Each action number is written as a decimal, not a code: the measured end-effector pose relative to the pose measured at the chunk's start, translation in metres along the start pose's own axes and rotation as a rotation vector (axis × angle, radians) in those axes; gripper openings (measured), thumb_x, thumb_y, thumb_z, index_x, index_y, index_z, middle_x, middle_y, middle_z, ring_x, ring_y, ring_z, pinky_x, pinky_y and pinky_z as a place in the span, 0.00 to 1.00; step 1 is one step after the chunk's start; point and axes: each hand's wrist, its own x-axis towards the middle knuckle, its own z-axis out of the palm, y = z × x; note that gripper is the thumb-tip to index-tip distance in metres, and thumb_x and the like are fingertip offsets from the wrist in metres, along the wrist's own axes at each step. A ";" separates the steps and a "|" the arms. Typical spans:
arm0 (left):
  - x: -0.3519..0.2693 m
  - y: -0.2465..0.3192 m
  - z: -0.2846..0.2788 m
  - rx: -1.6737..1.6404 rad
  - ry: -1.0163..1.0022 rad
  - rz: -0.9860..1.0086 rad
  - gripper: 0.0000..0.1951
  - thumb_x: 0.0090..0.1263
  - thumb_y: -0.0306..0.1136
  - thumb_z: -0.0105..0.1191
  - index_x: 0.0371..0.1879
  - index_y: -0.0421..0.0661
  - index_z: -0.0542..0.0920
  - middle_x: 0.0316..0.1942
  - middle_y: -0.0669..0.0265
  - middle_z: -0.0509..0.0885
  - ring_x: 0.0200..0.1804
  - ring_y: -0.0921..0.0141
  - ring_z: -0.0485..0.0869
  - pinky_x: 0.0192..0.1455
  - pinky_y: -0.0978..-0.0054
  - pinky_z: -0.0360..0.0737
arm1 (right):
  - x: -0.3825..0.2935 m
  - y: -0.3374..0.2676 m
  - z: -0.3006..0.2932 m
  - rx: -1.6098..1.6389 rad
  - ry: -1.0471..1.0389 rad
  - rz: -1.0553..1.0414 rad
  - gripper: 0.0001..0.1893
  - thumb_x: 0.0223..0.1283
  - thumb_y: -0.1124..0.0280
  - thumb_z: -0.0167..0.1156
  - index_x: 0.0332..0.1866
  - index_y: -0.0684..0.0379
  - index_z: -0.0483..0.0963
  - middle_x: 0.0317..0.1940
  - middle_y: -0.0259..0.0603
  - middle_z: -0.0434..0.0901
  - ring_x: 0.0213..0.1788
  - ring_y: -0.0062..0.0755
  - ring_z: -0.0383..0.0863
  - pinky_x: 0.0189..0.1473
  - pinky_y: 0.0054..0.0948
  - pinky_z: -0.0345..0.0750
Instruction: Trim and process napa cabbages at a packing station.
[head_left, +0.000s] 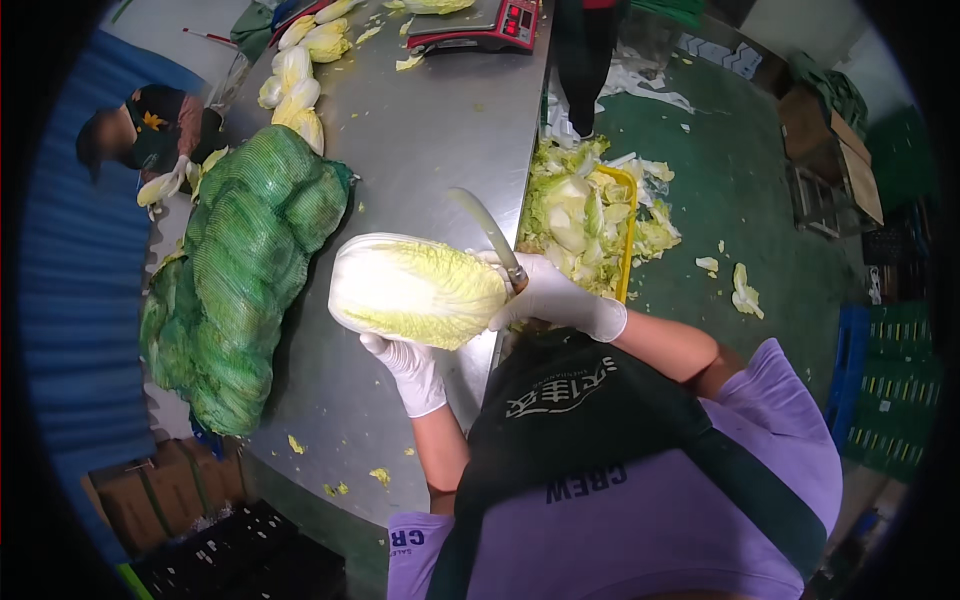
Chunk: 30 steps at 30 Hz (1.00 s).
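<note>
A trimmed napa cabbage (416, 289) is held lengthwise over the steel table (420, 120), its white base to the left and its pale yellow leaf end to the right. My gloved left hand (405, 367) supports it from below near the base. At the leaf end, my gloved right hand (551, 296) touches the cabbage and also holds a knife (487, 225) with a curved blade, which points up and left over the table. The knife's handle is mostly hidden in the fingers. Both gloves are white.
A green mesh sack of cabbages (247, 247) lies left, beside a row of cabbages (296, 82). A red digital scale (480, 37) stands at the far end. Leaf trimmings fill a yellow-rimmed crate (628, 232) right of the table. A person (157, 135) handles leaves at left; another stands beyond the crate.
</note>
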 end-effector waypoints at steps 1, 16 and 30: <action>-0.001 0.001 -0.003 -0.025 0.011 -0.003 0.45 0.51 0.48 0.70 0.68 0.45 0.63 0.66 0.58 0.69 0.67 0.60 0.68 0.71 0.56 0.66 | 0.000 -0.002 0.002 -0.068 -0.003 -0.039 0.33 0.44 0.77 0.69 0.60 0.66 0.70 0.47 0.37 0.78 0.46 0.20 0.77 0.45 0.20 0.77; -0.010 -0.002 0.019 0.827 -0.068 0.301 0.54 0.36 0.40 0.75 0.66 0.38 0.59 0.58 0.56 0.72 0.62 0.61 0.72 0.66 0.62 0.69 | 0.029 -0.030 0.006 -0.563 -0.067 -0.145 0.37 0.42 0.69 0.73 0.63 0.63 0.68 0.50 0.42 0.73 0.55 0.32 0.75 0.58 0.26 0.72; -0.018 -0.012 -0.029 0.385 0.058 -0.058 0.44 0.48 0.40 0.68 0.66 0.41 0.62 0.60 0.57 0.71 0.62 0.62 0.73 0.66 0.62 0.71 | 0.034 -0.011 0.004 -0.143 0.217 0.015 0.10 0.50 0.77 0.58 0.39 0.64 0.78 0.23 0.25 0.74 0.28 0.10 0.71 0.30 0.16 0.69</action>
